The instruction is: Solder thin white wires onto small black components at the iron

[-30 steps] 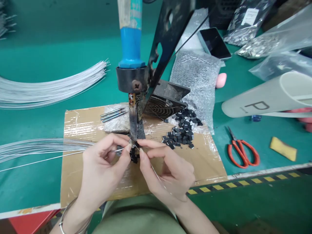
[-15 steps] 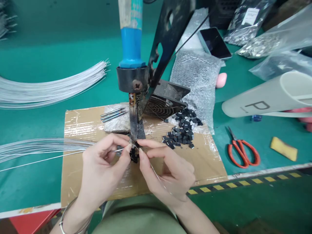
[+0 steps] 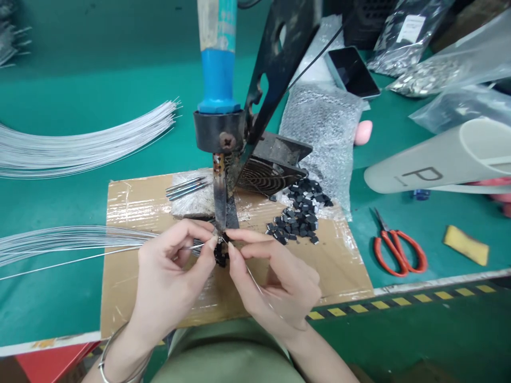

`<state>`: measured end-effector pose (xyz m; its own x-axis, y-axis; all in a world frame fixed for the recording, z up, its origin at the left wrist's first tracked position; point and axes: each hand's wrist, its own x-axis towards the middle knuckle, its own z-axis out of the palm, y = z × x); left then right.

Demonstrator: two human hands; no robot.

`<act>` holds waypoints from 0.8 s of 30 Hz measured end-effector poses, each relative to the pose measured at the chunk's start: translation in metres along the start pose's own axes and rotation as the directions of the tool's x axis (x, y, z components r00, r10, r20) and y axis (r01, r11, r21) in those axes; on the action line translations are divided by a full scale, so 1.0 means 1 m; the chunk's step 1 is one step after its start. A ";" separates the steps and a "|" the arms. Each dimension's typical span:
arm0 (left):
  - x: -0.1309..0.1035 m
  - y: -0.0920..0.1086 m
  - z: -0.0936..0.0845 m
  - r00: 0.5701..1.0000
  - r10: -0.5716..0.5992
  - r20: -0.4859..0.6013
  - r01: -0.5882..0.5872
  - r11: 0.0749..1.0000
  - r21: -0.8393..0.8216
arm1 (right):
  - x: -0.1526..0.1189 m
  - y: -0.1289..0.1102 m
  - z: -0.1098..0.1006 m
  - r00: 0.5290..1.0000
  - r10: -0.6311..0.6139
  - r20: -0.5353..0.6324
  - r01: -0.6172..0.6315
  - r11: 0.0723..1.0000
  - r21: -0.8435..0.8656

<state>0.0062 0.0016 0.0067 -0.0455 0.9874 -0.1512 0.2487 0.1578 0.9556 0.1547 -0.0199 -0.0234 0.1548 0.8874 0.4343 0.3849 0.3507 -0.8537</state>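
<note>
My left hand [image 3: 171, 276] is closed, its thumb and fingertips pinching the end of a thin white wire [image 3: 80, 261] that trails off to the left. In my right hand [image 3: 275, 276], the thumb and forefinger hold a fine strand of solder wire [image 3: 252, 277], which runs back across the palm. Both sets of fingertips meet just under the tip of a blue-handled soldering iron [image 3: 217, 80], clamped upright in a black bracket [image 3: 275, 58]. Small black parts [image 3: 220, 258] lie beneath the fingers. The exact joint at the tip is hidden by my fingertips.
Cardboard [image 3: 131, 202] covers the work spot, bearing a heap of black connectors [image 3: 299, 213] and a fan [image 3: 265, 173]. White wire bundles [image 3: 80, 146] lie left. To the right are red-handled scissors [image 3: 399, 250], a yellow sponge [image 3: 466, 244], a white cup [image 3: 423, 159], bubble wrap [image 3: 319, 122] and a phone [image 3: 353, 72].
The whole view has shifted slightly. Both hands keep the same pinch under the iron tip, with no clear movement of the wire or solder.
</note>
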 end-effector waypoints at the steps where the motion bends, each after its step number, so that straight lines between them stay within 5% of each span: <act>1: 0.000 0.000 0.000 1.000 0.000 0.003 0.000 1.000 -0.005 | 0.000 0.000 0.000 1.000 -0.006 0.001 0.006 1.000 0.005; 24: 0.000 -0.001 0.001 1.000 0.005 -0.002 -0.005 1.000 -0.001 | 0.002 0.001 0.000 1.000 -0.002 0.007 0.002 1.000 0.013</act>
<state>0.0073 0.0019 0.0052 -0.0466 0.9882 -0.1462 0.2480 0.1532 0.9566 0.1548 -0.0178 -0.0234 0.1480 0.8887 0.4340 0.3737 0.3560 -0.8565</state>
